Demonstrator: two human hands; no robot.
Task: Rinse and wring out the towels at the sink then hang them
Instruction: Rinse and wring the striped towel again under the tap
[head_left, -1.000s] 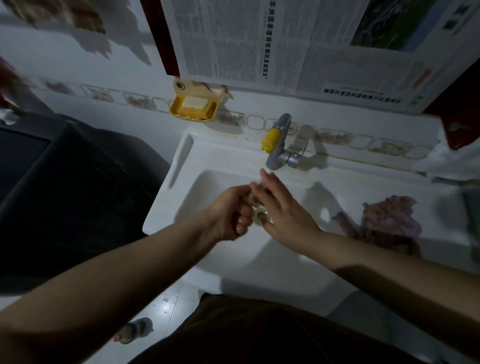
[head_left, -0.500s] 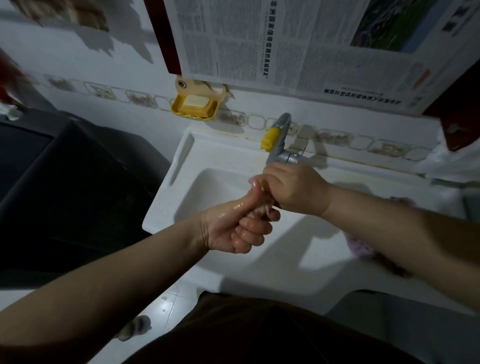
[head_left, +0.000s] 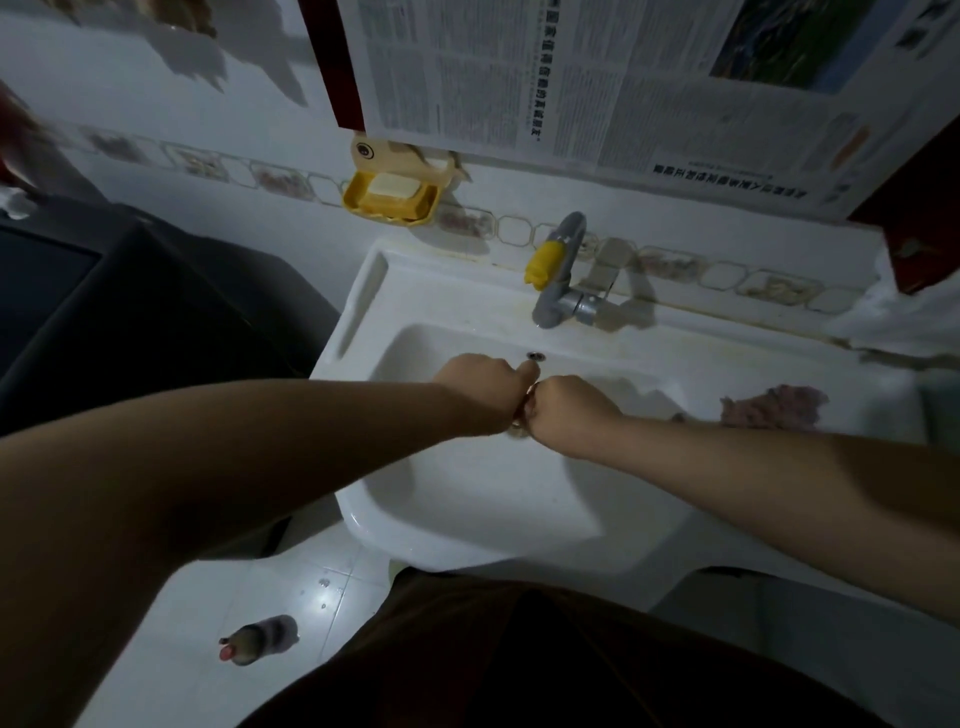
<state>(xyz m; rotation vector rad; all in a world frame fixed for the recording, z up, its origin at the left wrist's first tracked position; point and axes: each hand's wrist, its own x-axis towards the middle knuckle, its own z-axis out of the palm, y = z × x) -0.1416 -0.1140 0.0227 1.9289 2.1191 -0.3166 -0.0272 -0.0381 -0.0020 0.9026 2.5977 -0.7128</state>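
Both my fists meet knuckle to knuckle over the white sink (head_left: 357, 317), below the grey faucet (head_left: 560, 291) with its yellow handle. My left hand (head_left: 478, 387) and my right hand (head_left: 567, 410) are each closed around one end of a small twisted towel (head_left: 519, 425). Only a pale sliver of it shows between them. A second, pinkish towel (head_left: 774, 408) lies crumpled on the sink's right ledge, just behind my right forearm. No water is seen running from the faucet.
A yellow soap dish (head_left: 390, 200) with a soap bar hangs on the wall at the back left. Newspaper (head_left: 571, 78) covers the wall above. A dark appliance (head_left: 130, 312) stands left of the sink. A bottle (head_left: 257, 639) lies on the tiled floor. White fabric (head_left: 896, 322) hangs at the right.
My right hand came down from beside the faucet. Both hands turned from a stacked, palm-up grip into two level fists pressed together lower in the basin. The pinkish towel is back in sight.
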